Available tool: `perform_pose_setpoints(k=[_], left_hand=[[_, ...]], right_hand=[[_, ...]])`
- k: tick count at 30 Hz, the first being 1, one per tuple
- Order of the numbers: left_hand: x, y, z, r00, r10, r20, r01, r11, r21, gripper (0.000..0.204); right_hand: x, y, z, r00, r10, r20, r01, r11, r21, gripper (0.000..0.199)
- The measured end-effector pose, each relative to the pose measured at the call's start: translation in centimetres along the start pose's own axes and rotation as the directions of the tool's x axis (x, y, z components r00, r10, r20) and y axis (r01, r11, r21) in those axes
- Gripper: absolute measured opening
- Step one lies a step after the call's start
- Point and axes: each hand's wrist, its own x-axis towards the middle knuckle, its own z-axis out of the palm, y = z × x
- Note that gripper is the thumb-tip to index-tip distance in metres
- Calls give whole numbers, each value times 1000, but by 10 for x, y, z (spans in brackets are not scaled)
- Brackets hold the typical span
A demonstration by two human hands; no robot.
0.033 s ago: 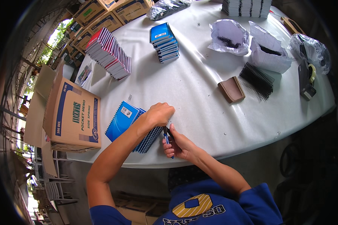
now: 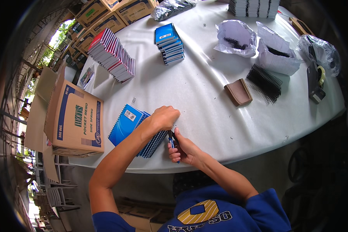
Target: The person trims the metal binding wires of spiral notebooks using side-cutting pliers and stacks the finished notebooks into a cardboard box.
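Note:
My right hand (image 2: 186, 150), at the table's near edge, is closed round pliers (image 2: 171, 141) with blue-and-black handles. Their jaws point up toward my left hand (image 2: 164, 117). That hand is curled into a closed grip just above the jaws; its fingertips, and whatever they hold, are hidden. Under and beside my left forearm lie blue spiral notebooks (image 2: 124, 123), one with its cover up. More of them form a slanted row (image 2: 154, 144) with dark spiral bindings showing, partly covered by the forearm.
An open cardboard box (image 2: 79, 118) stands at left. Farther back are red-covered notebooks (image 2: 113, 56) and a blue notebook stack (image 2: 169, 44). At right are a brown tray (image 2: 238, 92), black spiral coils (image 2: 264, 83), paper-lined bags (image 2: 236, 38) of coils and a tape dispenser (image 2: 315, 83).

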Motion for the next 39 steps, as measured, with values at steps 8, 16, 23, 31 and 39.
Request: perform_pose_setpoints(k=[8,16,23,31,39], left_hand=[[-6,-5,8,999,-41,12,41,999,-7,27],[-1,-2,7,999,-32,6,32,999,24,27],[1,-5,17,999,-40,-1,40,999,38,29],[-14,10,-8,986,-16,-168,0,995,-96,48],[-95,22,-62,767,-232,-598,46,950,-310,53]], right_hand=[[5,17,61,755,-149,-639,-24,967,-255,77],[-1,4,42,871,-60,-488,3,993,-117,72],[-65,-13,88,387,-897,-212,-552,-41,-833,60],[-90,-48,81,703,-535,469,-614,-789,19,93],[-11,-44,59,888,-328,323,-241,-929,-280,111]])
